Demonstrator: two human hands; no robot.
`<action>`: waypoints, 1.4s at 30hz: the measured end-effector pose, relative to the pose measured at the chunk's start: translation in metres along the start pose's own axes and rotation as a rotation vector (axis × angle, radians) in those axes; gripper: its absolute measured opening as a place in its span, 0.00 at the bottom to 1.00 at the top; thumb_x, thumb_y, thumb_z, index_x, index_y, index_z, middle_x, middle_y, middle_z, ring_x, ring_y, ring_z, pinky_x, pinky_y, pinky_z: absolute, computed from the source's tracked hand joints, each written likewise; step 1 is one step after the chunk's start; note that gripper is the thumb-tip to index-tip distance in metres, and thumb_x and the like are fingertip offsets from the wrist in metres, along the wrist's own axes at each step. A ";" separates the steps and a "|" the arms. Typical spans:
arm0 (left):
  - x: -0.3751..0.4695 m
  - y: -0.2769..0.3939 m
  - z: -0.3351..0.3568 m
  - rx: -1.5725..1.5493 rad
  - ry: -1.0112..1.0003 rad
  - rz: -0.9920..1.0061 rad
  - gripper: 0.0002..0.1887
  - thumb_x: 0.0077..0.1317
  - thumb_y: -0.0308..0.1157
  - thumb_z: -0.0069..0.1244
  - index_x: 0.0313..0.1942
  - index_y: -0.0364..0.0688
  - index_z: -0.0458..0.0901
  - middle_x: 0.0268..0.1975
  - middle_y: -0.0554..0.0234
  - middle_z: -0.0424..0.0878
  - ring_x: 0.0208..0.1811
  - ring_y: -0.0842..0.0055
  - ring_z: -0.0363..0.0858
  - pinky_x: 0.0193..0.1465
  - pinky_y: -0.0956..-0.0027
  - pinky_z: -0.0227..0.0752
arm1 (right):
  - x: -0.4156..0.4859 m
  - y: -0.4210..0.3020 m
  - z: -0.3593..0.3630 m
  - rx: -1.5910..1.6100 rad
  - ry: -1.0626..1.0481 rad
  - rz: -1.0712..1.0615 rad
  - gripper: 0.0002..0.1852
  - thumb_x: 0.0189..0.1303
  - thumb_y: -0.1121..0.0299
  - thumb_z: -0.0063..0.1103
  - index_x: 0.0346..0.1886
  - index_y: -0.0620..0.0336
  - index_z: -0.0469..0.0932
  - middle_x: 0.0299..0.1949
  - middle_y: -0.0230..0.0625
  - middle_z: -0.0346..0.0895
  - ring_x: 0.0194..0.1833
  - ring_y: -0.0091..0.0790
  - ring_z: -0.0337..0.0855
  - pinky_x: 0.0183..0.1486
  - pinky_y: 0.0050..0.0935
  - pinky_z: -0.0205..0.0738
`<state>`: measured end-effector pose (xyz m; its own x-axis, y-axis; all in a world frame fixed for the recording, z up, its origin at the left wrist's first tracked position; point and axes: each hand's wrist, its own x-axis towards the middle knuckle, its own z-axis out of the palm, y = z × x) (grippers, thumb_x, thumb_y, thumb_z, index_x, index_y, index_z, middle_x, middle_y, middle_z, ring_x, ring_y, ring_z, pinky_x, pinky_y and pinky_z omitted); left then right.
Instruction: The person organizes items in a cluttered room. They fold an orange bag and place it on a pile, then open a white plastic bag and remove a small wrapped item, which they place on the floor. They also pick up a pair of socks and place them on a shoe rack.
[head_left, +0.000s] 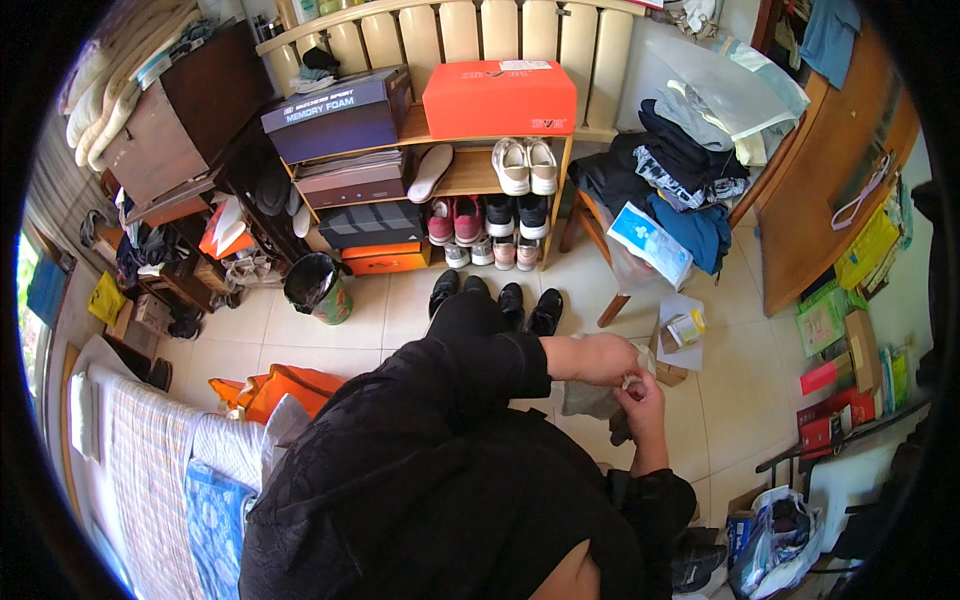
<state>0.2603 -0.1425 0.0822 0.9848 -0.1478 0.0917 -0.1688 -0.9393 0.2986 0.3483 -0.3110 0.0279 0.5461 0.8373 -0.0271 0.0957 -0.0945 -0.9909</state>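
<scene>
My left hand (616, 355) reaches in from the left, its back towards me and its fingers mostly hidden. Against it, my right hand (643, 399) pinches the gathered, pale top of a thin translucent plastic bag (589, 399). The bag hangs below both hands, over the tiled floor, partly covered by the left forearm. A dark object shows beside the bag under the right hand; what it is cannot be told. Just right of the hands, a small white and yellow box (685, 328) lies on white paper over a cardboard box (671, 373).
Ahead stands a wooden shoe rack (469, 161) with shoes and shoeboxes, black shoes (545, 311) before it. A lined bin (319, 289) is at left, near orange bags (281, 390) and a bed (146, 442). A chair (615, 309) piled with clothes stands right, by a wooden door (814, 165).
</scene>
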 end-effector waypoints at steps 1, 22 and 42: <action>-0.001 0.001 -0.005 0.007 -0.056 -0.009 0.10 0.54 0.35 0.57 0.35 0.41 0.84 0.35 0.53 0.84 0.43 0.53 0.82 0.46 0.51 0.76 | 0.001 0.002 0.001 -0.056 0.016 -0.025 0.18 0.53 0.79 0.67 0.49 0.61 0.79 0.27 0.29 0.78 0.29 0.23 0.77 0.34 0.26 0.71; -0.291 -0.285 -0.075 0.075 -0.058 -1.169 0.16 0.61 0.42 0.50 0.37 0.38 0.85 0.39 0.46 0.86 0.44 0.52 0.84 0.48 0.53 0.77 | 0.020 0.076 -0.019 -0.369 0.241 0.194 0.08 0.50 0.77 0.69 0.26 0.65 0.76 0.20 0.31 0.77 0.21 0.24 0.76 0.26 0.25 0.70; -0.267 -0.407 -0.079 0.432 0.276 -1.389 0.41 0.56 0.48 0.62 0.65 0.40 0.64 0.61 0.48 0.71 0.65 0.57 0.67 0.65 0.58 0.66 | 0.032 0.093 -0.017 -0.393 0.210 0.430 0.09 0.53 0.74 0.69 0.30 0.70 0.78 0.24 0.36 0.80 0.26 0.29 0.78 0.30 0.31 0.70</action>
<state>0.0631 0.3037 0.0114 0.2960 0.9410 0.1641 0.9538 -0.3004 0.0020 0.3892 -0.3021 -0.0633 0.7523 0.5600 -0.3471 0.1084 -0.6249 -0.7731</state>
